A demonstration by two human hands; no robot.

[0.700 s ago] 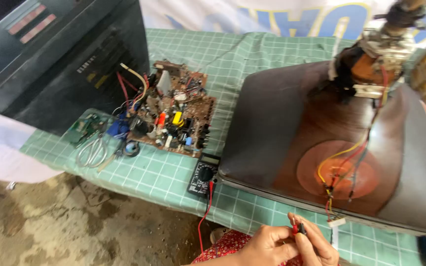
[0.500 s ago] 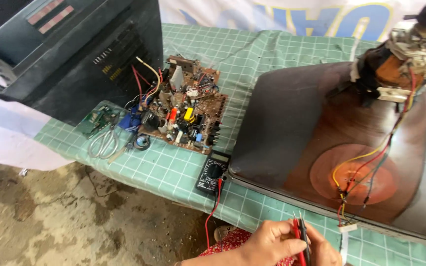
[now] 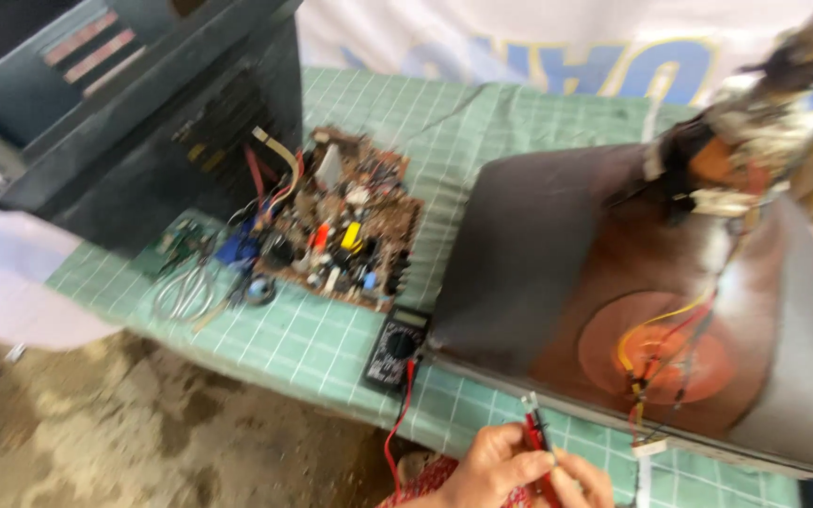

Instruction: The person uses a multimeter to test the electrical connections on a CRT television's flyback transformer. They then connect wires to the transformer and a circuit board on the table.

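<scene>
Picture tube (image 3: 613,310) dominates desk (image 3: 322,348) at 3 o'clock; dark casing (image 3: 143,113) at 10; circuit board (image 3: 350,230) centre; multimeter (image 3: 392,350) at 6. Left hand (image 3: 486,470) and right hand (image 3: 581,482), at 6, pinch red probe (image 3: 536,442) closed-fingered. Judgement: keep fingertips behind metal tip, leads untangled, wrists low.

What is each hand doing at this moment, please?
Left hand: closed around the red probe at the table's near edge.
Right hand: fingers pinched on the same probe, partly out of frame.
</scene>
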